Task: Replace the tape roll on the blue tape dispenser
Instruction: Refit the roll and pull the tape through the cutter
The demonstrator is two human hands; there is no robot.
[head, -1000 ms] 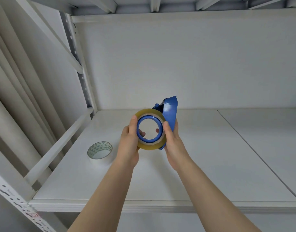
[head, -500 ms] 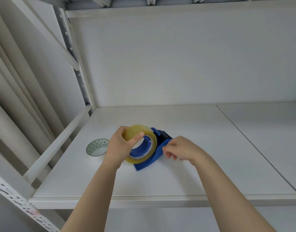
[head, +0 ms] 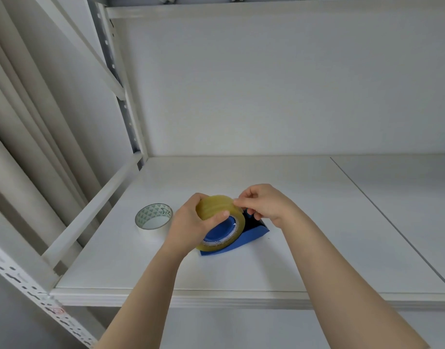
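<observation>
The blue tape dispenser [head: 251, 235] lies on the white shelf [head: 241, 268], near its middle. A yellowish clear tape roll [head: 217, 206] sits on the dispenser's blue hub [head: 220, 229]. My left hand [head: 188, 227] grips the roll from the left, thumb across its face. My right hand [head: 264, 205] is above the dispenser's toothed end, its fingertips pinching at the roll's upper right edge. What it pinches there is too small to make out.
A white tape roll [head: 153, 219] with a green triangle-patterned core lies flat on the shelf left of my left hand. A slanted side rail [head: 90, 215] and upright post [head: 130, 127] bound the shelf on the left; a back wall closes it behind.
The dispenser came down from in front of me onto the shelf. My right hand let go of its body and rose to the roll's top edge. My left hand stays on the roll.
</observation>
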